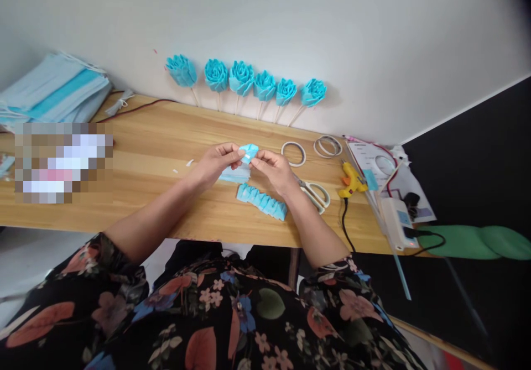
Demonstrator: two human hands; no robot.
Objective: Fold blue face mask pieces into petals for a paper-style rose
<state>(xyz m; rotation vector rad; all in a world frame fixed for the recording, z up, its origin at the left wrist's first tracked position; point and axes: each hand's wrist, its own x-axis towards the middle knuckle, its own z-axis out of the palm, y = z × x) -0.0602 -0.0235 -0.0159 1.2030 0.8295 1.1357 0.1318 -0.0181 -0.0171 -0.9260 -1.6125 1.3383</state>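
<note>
Between both hands, above the middle of the wooden table, is a small folded blue petal [249, 151] with a white strip on it. My left hand [219, 160] pinches its left side between thumb and fingers. On its right side, my right hand [274, 168] grips it the same way. Under the hands lies a flat light-blue piece of fabric [235, 174], partly hidden. Closer to me, a row of several folded blue petals [262, 201] overlaps along the tabletop. Scissors with pale handles [317, 193] rest beside my right forearm, their blades partly covered.
Several blue flowers on sticks [241, 78] lean against the wall. Tape rolls [293, 154] and a yellow glue gun [353, 180] lie to the right, near a power strip [397, 220] and papers. A stack of face masks [53, 90] sits at the far left.
</note>
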